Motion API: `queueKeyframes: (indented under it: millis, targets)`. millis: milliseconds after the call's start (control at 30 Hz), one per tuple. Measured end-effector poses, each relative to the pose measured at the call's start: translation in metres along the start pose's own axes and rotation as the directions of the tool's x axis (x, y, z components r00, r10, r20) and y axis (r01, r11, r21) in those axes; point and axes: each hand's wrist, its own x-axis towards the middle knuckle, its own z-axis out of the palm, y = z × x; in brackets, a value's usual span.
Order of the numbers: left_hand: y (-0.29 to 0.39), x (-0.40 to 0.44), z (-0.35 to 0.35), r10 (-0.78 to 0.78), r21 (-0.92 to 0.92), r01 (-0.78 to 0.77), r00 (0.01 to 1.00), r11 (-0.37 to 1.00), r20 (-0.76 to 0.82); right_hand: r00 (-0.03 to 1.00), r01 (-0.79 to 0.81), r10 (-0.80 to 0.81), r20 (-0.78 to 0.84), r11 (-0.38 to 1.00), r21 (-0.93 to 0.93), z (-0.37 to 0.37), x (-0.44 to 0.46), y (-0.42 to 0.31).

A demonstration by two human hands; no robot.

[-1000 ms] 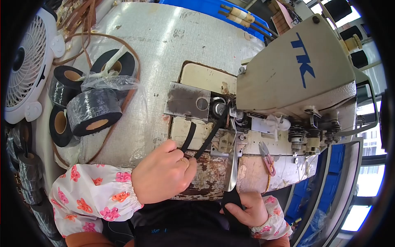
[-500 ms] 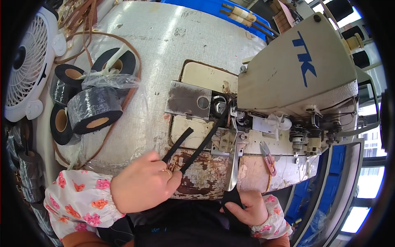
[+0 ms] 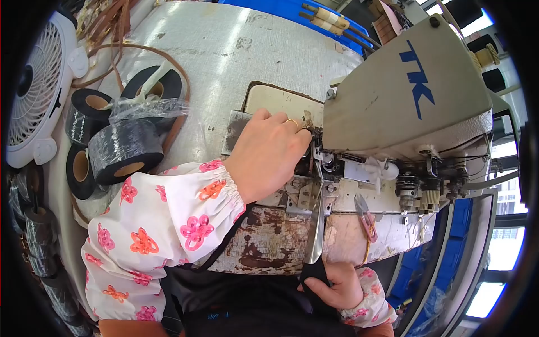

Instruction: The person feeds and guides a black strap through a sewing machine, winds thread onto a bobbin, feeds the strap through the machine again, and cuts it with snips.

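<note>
Left hand [image 3: 272, 151] at beige metal sewing machine [image 3: 382, 106]; its finger state I can't tell; right hand [image 3: 340, 285] pinches black fabric strip [image 3: 315, 271].

The left hand [image 3: 272, 154] hides part of the metal plate [image 3: 234, 130].

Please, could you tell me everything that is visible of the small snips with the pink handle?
The small snips have silver, metal-looking blades and a pinkish-red handle. They lie on the pale, worn work surface, right of the shiny metal guide, blade tips pointing away from the person and slightly left. A yellowish cord runs near the handle; whether it is tied on is unclear. Neither the left hand nor the right hand touches them.
</note>
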Motion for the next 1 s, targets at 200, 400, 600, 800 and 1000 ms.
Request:
queueKeyframes:
  millis: [200, 400, 600, 800, 1000]
  targets:
    - [-0.021, -0.002, 0.007, -0.040, -0.317, -0.005, 0.990, 0.948, -0.132, 1.000, 0.007, -0.007, 0.008, 0.999, 0.054, -0.001, 0.001, 0.004]
    - [-0.021, -0.008, -0.003, 0.252, 0.016, -0.253, 0.954, 0.967, -0.163, 1.000, 0.027, -0.028, 0.004, 0.997, 0.077, 0.001, 0.003, 0.012]
    - [-0.023, -0.013, -0.004, 0.357, 0.181, -0.333, 0.926, 0.926, -0.124, 0.999, 0.049, -0.049, 0.020, 0.998, 0.030, -0.001, 0.002, 0.020]
    - [-0.022, -0.012, -0.008, 0.338, 0.173, -0.322, 0.939, 0.931, -0.067, 0.995, 0.099, -0.099, 0.006, 0.995, 0.026, 0.001, 0.002, 0.027]
    - [-0.022, -0.011, -0.009, 0.329, 0.177, -0.316, 0.943, 0.932, -0.047, 0.993, 0.119, -0.118, -0.019, 0.992, 0.030, 0.002, 0.003, 0.029]
